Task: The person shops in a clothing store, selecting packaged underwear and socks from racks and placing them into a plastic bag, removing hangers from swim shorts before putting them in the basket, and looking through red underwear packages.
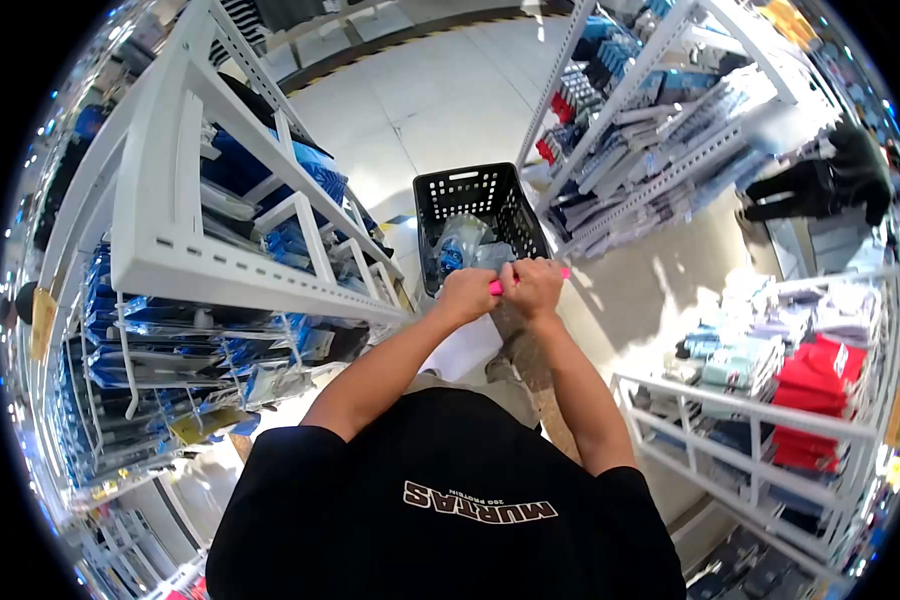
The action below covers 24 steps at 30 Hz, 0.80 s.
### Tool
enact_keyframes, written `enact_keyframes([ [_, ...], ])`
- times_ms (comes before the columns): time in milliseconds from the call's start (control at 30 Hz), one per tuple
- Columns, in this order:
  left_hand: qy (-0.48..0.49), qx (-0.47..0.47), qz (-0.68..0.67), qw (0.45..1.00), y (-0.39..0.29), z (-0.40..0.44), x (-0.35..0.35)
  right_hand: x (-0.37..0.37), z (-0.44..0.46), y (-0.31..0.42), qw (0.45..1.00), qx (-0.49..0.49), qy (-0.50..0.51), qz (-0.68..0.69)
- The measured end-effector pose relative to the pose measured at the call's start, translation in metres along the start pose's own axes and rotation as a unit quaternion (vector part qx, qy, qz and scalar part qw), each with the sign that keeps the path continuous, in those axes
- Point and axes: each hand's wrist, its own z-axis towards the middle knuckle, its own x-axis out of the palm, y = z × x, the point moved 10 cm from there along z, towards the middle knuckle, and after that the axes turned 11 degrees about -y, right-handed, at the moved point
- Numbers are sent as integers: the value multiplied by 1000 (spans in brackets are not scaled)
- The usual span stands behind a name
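Note:
My left hand (pixel 467 296) and my right hand (pixel 533 287) are side by side in front of my body, both closed round a pink handle (pixel 566 273). Only short lengths of it show between and beside my fingers. Just beyond my hands stands a black plastic basket (pixel 467 176) with perforated walls. Inside it lie clear plastic bags (pixel 467 232), one with something blue in it. Below my left hand a white flat surface (pixel 460 350) shows; what it belongs to I cannot make out.
White metal racks (pixel 260 265) with bagged blue goods rise close on the left. Another rack (pixel 660 180) holds folded clothes at the upper right. A low white rack (pixel 740 405) with red clothing (pixel 815 385) stands at right. A person in dark clothes (pixel 830 185) is farther right.

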Motion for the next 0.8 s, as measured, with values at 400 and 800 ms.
enact_keyframes([
  [400,-39,-124,89,988,48,121,-22,107,108,-54,992,-19,73,97],
  [800,-58,-194,67,977,134,208,-48,210,204,-46,969,-75,194,132],
])
